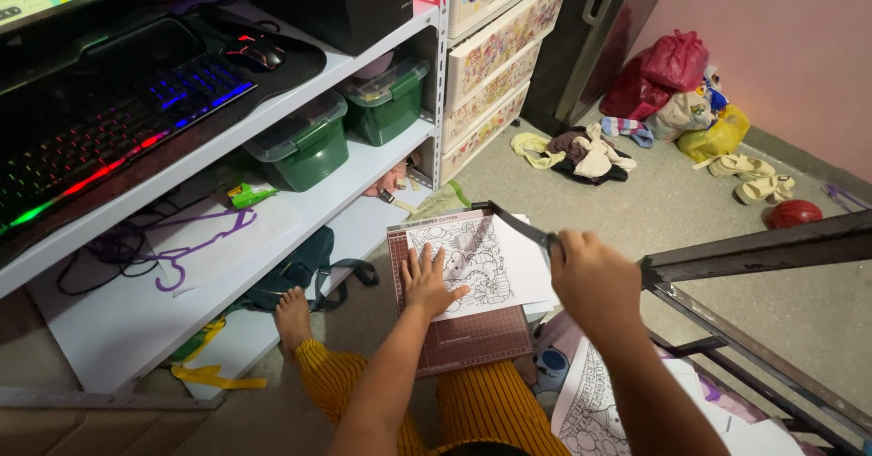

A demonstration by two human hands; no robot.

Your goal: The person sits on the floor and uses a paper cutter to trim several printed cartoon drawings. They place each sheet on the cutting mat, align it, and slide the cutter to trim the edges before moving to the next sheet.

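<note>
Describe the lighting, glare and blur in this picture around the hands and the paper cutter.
Head view: dim, warm room light; the brightest glow comes from the lit keyboard in red, green and blue. The left hand on the colouring sheet is fairly sharp; the right hand on the cutter's blade arm looks slightly soft. Wide-lens bending tilts the shelves. No strong glare on the paper cutter.

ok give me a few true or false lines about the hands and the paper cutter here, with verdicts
1. The left hand lies flat on a colouring sheet on the paper cutter. True.
2. The right hand rests on the keyboard. False: it grips the cutter's blade arm, which is raised.
3. The cutter sits on the shelf. False: it rests on the person's lap.
4. Two green lidded boxes stand on the white shelf. True.
</note>
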